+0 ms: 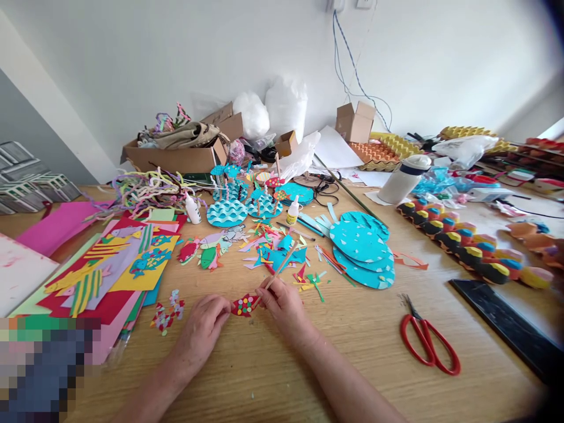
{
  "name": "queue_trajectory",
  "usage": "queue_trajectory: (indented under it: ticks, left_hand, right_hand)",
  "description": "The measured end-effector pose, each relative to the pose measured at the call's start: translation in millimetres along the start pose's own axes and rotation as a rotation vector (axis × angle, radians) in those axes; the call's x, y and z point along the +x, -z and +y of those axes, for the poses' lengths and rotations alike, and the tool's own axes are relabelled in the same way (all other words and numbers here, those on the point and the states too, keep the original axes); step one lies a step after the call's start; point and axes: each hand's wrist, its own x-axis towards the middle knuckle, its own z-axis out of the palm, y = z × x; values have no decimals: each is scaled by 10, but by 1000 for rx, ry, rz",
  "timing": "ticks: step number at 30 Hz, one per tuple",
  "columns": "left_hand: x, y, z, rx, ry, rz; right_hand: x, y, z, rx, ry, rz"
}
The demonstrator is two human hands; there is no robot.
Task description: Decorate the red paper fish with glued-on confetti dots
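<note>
The red paper fish (244, 305) is held low over the table (273, 376), between the two hands. One end of it is pinched between the thumb and fingers of the left hand (205, 323), which is nearly closed. A thin stick (282, 264) is gripped in the closed fingers of the right hand (286, 305), its lower end brought to the fish's other end; whether they touch cannot be told. The fish's side is already covered with coloured dots; its underside is hidden.

Just left of the left hand, small paper bits (168, 311) are left unused. Well to the right of the right hand, red-handled scissors (427, 341) are laid down. Beyond the hands, paper scraps (273, 249) are strewn, with more cut-out fish (211, 244) piled ahead of the left hand, not mounted on anything. Blue discs (363, 247) are stacked ahead and right. Farther off, between two glue bottles (292, 212), wavy blue stands (227, 212) can be seen, apparently finished, with fish set above them.
</note>
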Motion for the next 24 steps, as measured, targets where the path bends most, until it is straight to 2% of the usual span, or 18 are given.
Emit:
queue_trajectory:
  ticks: [3,5,8,11,14,18,24]
  left_hand:
    - [14,30,63,-64,20,14]
    - [25,48,105,-148,67,13]
    - [37,61,170,-401,195,4]
    - [39,45,246,-746,361,31]
    - [36,6,326,-1059,512,46]
    - [57,-39,427,-1259,576,-5]
    - [121,-39,517,-1376,592,-28]
  right_hand:
    - [-5,2,13,67,-32,0]
    - [-9,18,4,201,-83,8]
    - [1,71,-46,586,-215,44]
    - [26,135,-104,1006,-352,86]
    - [44,174,-128,1273,-420,47]
    - [49,178,-117,1407,-448,-28]
    - [52,181,-103,1421,-494,-7]
